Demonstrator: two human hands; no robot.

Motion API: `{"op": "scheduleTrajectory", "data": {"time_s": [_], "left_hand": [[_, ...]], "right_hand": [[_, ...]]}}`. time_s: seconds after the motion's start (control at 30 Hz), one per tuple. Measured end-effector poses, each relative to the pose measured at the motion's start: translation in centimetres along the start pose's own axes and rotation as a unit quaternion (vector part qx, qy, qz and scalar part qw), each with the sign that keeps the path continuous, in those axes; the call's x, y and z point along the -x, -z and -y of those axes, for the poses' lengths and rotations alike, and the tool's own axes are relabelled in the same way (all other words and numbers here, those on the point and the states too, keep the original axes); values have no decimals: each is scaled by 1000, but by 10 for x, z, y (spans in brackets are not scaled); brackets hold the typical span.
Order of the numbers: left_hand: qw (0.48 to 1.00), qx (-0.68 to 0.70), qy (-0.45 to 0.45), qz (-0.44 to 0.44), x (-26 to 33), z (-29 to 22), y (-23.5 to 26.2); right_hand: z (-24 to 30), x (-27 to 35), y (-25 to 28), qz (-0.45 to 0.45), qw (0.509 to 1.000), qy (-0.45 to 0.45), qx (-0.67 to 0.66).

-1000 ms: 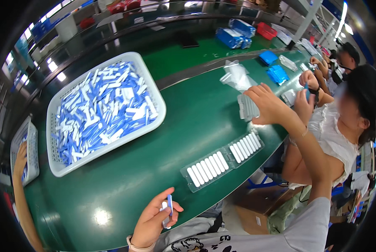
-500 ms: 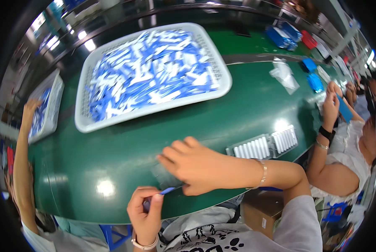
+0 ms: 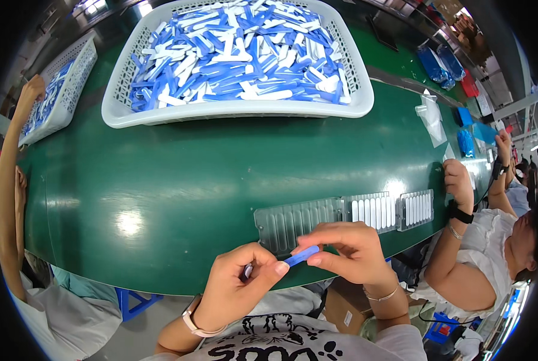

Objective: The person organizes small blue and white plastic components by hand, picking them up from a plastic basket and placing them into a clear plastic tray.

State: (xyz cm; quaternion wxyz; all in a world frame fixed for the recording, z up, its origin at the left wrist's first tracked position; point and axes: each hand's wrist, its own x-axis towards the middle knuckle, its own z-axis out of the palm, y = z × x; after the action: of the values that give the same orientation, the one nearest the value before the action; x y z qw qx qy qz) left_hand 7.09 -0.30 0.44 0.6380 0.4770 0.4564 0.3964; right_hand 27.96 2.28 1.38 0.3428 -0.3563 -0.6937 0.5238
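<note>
Blue plastic strip [image 3: 301, 256] sits pinched between both hands at the near edge of the counter [image 3: 179, 180], held just in front of the clear slotted tray [image 3: 299, 221]. The right hand [image 3: 350, 251] grips its right end between thumb and forefinger, closed on it. The left hand [image 3: 239, 289] closes thumb and forefinger on the left end, with what looks like another small piece tucked in its curled fingers, though that is too hidden to tell for sure.

The strip is held over the counter's lip, so a loose pinch could drop it to the floor rather than onto the green surface. If the two hands push or twist unevenly, the thin part may bend or seat crooked. The near slots of the tray look empty while the slots further right hold white pieces [image 3: 374, 212], so a careless placement could land in a wrong or already filled slot.

Further off, the big white basket [image 3: 233, 111] of blue and white parts stands at the far side, well apart. A co-worker's hand [image 3: 459, 180] rests near the tray's right end and could nudge it.
</note>
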Motion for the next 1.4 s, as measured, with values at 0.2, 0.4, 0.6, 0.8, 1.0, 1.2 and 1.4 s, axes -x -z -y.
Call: {"op": "scheduleTrajectory", "data": {"time_s": [0.2, 0.4, 0.6, 0.8, 1.0, 1.2, 1.4], "left_hand": [[988, 104, 103, 46, -5, -1, -8], [872, 398, 245, 146, -9, 0, 1], [921, 278, 177, 206, -12, 2, -1], [930, 267, 170, 188, -14, -1, -8], [920, 268, 184, 218, -16, -3, -11], [849, 339, 217, 343, -20, -5, 1], [807, 456, 259, 270, -16, 0, -2]], "right_hand": [[-10, 15, -6, -238, 970, -6, -57], [-20, 30, 10, -134, 854, 78, 497], [-14, 44, 3, -109, 862, 12, 496], [-11, 46, 6, -108, 848, 4, 519], [-5, 39, 8, -124, 906, 8, 405], [2, 5, 15, 49, 994, -57, -76], [6, -14, 44, 13, 993, -62, 97]]}}
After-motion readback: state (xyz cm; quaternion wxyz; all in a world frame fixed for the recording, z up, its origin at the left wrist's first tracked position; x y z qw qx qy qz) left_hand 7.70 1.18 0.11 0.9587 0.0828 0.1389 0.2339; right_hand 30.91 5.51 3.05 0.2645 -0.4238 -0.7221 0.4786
